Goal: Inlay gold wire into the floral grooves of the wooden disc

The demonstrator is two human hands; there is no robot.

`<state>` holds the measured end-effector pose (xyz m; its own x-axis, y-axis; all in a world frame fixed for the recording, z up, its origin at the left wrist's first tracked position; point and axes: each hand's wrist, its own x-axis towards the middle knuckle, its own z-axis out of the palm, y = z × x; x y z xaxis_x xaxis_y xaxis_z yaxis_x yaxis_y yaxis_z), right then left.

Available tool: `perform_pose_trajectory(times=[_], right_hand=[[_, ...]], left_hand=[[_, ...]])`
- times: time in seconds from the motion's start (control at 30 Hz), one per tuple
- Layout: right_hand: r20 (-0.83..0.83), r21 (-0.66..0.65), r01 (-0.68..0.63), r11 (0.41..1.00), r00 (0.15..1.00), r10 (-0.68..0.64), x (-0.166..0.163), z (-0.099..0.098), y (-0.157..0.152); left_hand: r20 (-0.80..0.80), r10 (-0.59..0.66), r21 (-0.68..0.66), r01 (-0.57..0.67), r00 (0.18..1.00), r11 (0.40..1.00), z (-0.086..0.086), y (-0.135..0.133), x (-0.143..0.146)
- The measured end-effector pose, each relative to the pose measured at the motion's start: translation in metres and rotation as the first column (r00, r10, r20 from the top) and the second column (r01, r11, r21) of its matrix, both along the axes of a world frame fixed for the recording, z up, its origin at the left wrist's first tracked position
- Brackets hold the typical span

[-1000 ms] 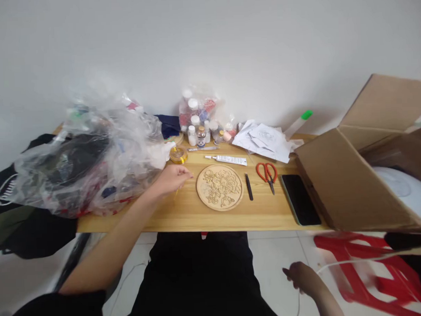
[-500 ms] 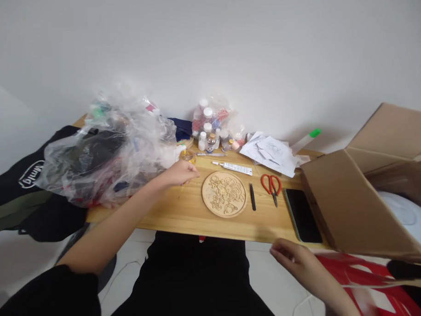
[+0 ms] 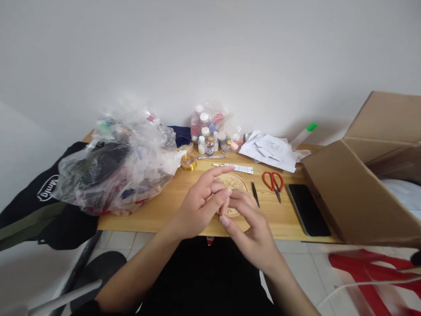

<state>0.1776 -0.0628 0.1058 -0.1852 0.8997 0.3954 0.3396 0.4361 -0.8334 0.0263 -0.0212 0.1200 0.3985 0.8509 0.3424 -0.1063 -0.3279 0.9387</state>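
Observation:
My left hand point(image 3: 197, 207) and my right hand point(image 3: 251, 229) meet over the near part of a round wooden plaque point(image 3: 239, 184) with a carved flower design. The left thumb and fingers are pinched together, though the forefinger sticks out. On the right, thumb and fingertips close toward the same spot. Something thin and dark may be between the fingertips; it is too small to name. Behind the plaque lies a white glue tube point(image 3: 243, 169). Right of it are black tweezers point(image 3: 255, 194) and red-handled scissors point(image 3: 274, 183). A spool of golden wire point(image 3: 189, 163) sits farther back on the left.
Clear plastic bags point(image 3: 117, 166) pile up on the left of the wooden table point(image 3: 157, 214). Small bottles point(image 3: 209, 144) and paper sheets point(image 3: 268, 151) stand or lie along the wall. A phone point(image 3: 307, 210) and an open cardboard box point(image 3: 339, 195) take up the right side.
My left hand has come from beside the wire spool back toward me. My right hand has risen from below the table edge, and both now meet over the plaque. The view has shifted slightly.

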Motion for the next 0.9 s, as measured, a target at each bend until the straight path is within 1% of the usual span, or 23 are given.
perform_pose_trajectory(times=[0.07, 0.13, 0.2, 0.27, 0.37, 0.43, 0.5, 0.7, 0.73, 0.77, 0.87, 0.9], right_hand=[[-0.141, -0.039, 0.026, 0.999, 0.990, -0.031, 0.005, 0.001, -0.005], [-0.307, -0.120, 0.009, 0.993, 0.951, -0.045, 0.008, 0.003, -0.009], [-0.424, -0.184, -0.010, 0.983, 0.903, -0.070, 0.008, 0.006, -0.014], [-0.506, -0.198, -0.028, 0.980, 0.859, -0.077, 0.005, 0.010, -0.021], [-0.621, -0.170, -0.109, 0.979, 0.784, -0.020, -0.001, 0.015, -0.034], [-0.670, -0.179, -0.156, 0.971, 0.742, -0.004, -0.002, 0.016, -0.043], [-0.697, -0.194, -0.189, 0.963, 0.717, 0.000, -0.001, 0.016, -0.052], [-0.739, -0.187, -0.247, 0.951, 0.673, 0.029, 0.007, 0.012, -0.074], [-0.742, -0.196, -0.248, 0.949, 0.670, 0.021, 0.008, 0.011, -0.077], [-0.745, -0.207, -0.246, 0.947, 0.667, 0.011, 0.009, 0.011, -0.079], [-0.747, -0.234, -0.237, 0.943, 0.665, -0.018, 0.009, 0.011, -0.080], [-0.740, -0.236, -0.225, 0.946, 0.672, -0.025, 0.009, 0.011, -0.079]], left_hand=[[-0.029, 0.021, 0.112, -0.018, 0.999, 0.993, 0.005, -0.010, 0.000], [-0.048, 0.057, 0.221, -0.045, 0.997, 0.974, 0.009, -0.020, 0.001], [-0.081, 0.097, 0.316, -0.067, 0.992, 0.946, 0.013, -0.030, 0.002], [-0.137, 0.141, 0.409, -0.073, 0.981, 0.910, 0.016, -0.040, 0.003], [-0.189, 0.204, 0.553, -0.068, 0.961, 0.831, 0.017, -0.056, 0.003], [-0.197, 0.243, 0.624, -0.070, 0.950, 0.778, 0.017, -0.067, 0.002], [-0.215, 0.261, 0.664, -0.055, 0.941, 0.746, 0.016, -0.077, 0.002], [-0.253, 0.285, 0.717, -0.019, 0.925, 0.697, 0.011, -0.101, 0.005], [-0.240, 0.312, 0.739, -0.035, 0.919, 0.673, 0.010, -0.103, 0.006], [-0.218, 0.352, 0.770, -0.062, 0.910, 0.635, 0.009, -0.104, 0.007], [-0.124, 0.502, 0.865, -0.155, 0.856, 0.478, 0.009, -0.104, 0.009], [-0.105, 0.536, 0.886, -0.166, 0.838, 0.433, 0.009, -0.103, 0.008]])
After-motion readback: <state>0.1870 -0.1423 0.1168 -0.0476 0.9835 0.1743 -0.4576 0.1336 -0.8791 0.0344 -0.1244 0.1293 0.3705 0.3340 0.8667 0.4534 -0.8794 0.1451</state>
